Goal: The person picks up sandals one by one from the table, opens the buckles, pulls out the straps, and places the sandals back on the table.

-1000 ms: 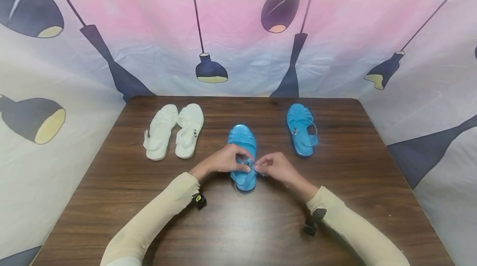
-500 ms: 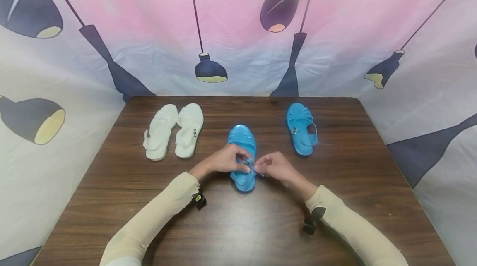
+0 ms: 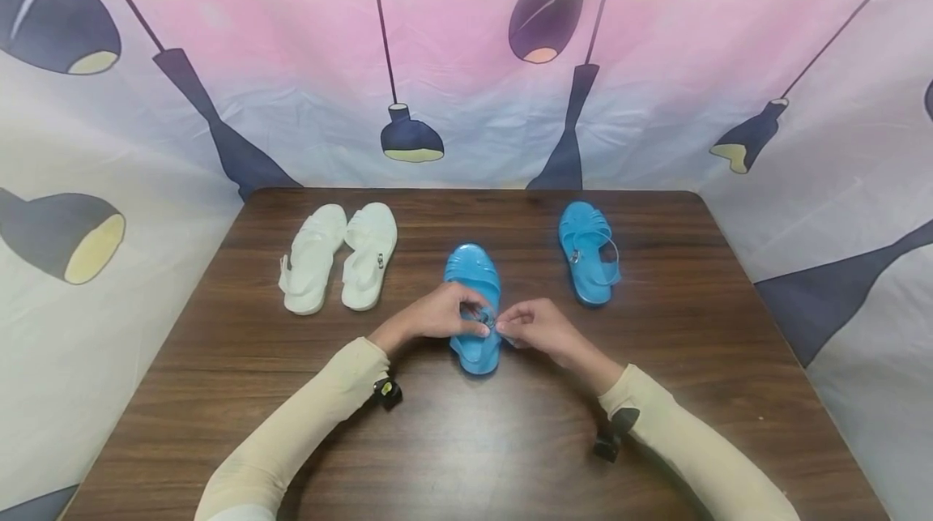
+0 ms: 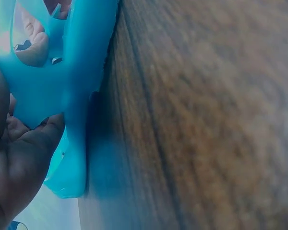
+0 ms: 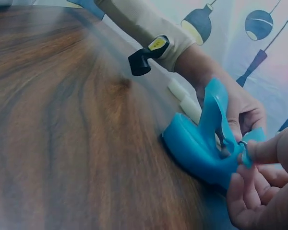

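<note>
A blue jelly sandal (image 3: 472, 263) lies flat near the middle of the table, toe pointing away from me. My left hand (image 3: 440, 312) comes over its left side and pinches the ankle strap by the small metal buckle (image 5: 243, 143). From the right, my right hand (image 3: 545, 332) pinches the free end of the strap between thumb and fingertips, close to the buckle. The left wrist view has the sandal's side wall (image 4: 89, 43) large, with the left thumb on the blue plastic. Fingers partly cover the buckle, so how the strap sits in it cannot be told.
The other blue sandal (image 3: 589, 254) stands at the back right. A pair of white sandals, the left one (image 3: 315, 258) and the right one (image 3: 371, 255), is at the back left. The wooden table (image 3: 466, 456) meets a printed cloth backdrop (image 3: 466, 59) at its far edge.
Hardly anything differs. Both hands stay at the buckle, with only slight shifts of the right fingers at the strap end.
</note>
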A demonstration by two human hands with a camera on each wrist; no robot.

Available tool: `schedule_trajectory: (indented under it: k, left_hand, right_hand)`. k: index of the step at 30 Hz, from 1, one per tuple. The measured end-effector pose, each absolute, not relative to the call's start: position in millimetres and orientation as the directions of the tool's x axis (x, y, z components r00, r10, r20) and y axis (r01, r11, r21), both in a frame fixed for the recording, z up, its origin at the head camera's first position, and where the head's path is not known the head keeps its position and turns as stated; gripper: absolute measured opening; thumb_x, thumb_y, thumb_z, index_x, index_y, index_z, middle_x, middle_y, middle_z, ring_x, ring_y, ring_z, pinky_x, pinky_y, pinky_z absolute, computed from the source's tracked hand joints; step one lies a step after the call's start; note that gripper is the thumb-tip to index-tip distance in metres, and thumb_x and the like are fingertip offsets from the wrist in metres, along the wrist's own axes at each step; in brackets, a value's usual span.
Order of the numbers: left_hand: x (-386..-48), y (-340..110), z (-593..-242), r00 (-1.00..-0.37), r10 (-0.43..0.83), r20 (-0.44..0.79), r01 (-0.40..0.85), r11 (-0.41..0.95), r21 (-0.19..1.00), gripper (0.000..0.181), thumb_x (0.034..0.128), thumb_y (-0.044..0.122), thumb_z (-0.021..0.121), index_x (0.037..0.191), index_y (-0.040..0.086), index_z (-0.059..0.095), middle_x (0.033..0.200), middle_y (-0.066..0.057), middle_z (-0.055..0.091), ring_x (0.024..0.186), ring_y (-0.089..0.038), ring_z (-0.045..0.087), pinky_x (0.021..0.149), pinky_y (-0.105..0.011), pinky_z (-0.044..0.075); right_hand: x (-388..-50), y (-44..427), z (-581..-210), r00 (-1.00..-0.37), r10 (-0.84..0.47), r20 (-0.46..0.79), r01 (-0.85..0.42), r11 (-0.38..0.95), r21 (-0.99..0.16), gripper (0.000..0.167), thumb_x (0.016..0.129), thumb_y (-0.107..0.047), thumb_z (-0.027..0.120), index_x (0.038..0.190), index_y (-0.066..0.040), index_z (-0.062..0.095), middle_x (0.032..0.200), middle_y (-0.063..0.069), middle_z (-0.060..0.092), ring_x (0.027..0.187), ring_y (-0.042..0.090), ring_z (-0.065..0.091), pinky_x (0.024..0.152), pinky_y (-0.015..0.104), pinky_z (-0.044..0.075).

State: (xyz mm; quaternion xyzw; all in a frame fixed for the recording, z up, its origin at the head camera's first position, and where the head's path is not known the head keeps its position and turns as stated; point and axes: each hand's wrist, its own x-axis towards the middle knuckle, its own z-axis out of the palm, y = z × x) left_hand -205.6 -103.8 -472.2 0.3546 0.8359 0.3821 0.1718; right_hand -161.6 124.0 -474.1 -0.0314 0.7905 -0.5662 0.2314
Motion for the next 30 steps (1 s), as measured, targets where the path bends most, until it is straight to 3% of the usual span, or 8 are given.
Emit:
schedule_trajectory:
  k: [8,16,21,30]
  left_hand:
    - [-204.5,-104.5,-470.6,-0.692,0.721,-0.032,0.462,0.476,0.749,0.030,0.0871,0.021,0.083,0.112,0.007,0.075,0.099,0.002,0.074,0.093,-0.010,0.068,0.086,-0.029,0.057]
    - [-205.9,-104.3,-473.1,-0.694,0.719,-0.025,0.447,0.459,0.768,0.028,0.0862,0.020,0.084,0.110,0.009,0.076,0.098,0.004,0.074,0.092,-0.009,0.068,0.084,-0.027,0.057]
    - [-206.4,-104.0,-473.7,-0.688,0.726,-0.023,0.442,0.443,0.780,0.026,0.0866,0.021,0.084,0.109,0.010,0.076,0.094,0.006,0.074,0.088,-0.008,0.068,0.082,-0.027,0.057]
    - [-206.7,-104.5,-472.6,-0.675,0.738,-0.009,0.466,0.436,0.770,0.014,0.0878,0.021,0.083,0.089,0.013,0.071,0.077,0.007,0.064,0.076,-0.008,0.063,0.073,-0.026,0.056]
  right_hand:
    - [-157.5,133.6,-478.9,-0.865,-0.368,-0.341,0.224,0.326,-0.919,0.021,0.094,-0.015,0.074,0.107,0.001,0.074,0.097,0.011,0.074,0.087,0.022,0.071,0.081,0.036,0.062]
    - [-160.0,126.4,-478.6,-0.883,-0.351,-0.311,0.220,0.276,-0.936,0.019,0.094,-0.007,0.073,0.107,0.007,0.073,0.092,0.011,0.074,0.085,0.019,0.071,0.080,0.036,0.062]
    - [-162.1,124.1,-478.4,-0.904,-0.310,-0.294,0.200,0.303,-0.932,0.019,0.094,-0.013,0.075,0.106,0.002,0.075,0.094,0.010,0.075,0.084,0.019,0.071,0.077,0.035,0.062]
    - [-159.7,128.9,-482.1,-0.882,-0.327,-0.338,0.267,0.243,-0.932,0.025,0.092,-0.014,0.077,0.109,0.004,0.072,0.097,0.013,0.076,0.087,0.021,0.073,0.080,0.036,0.062]
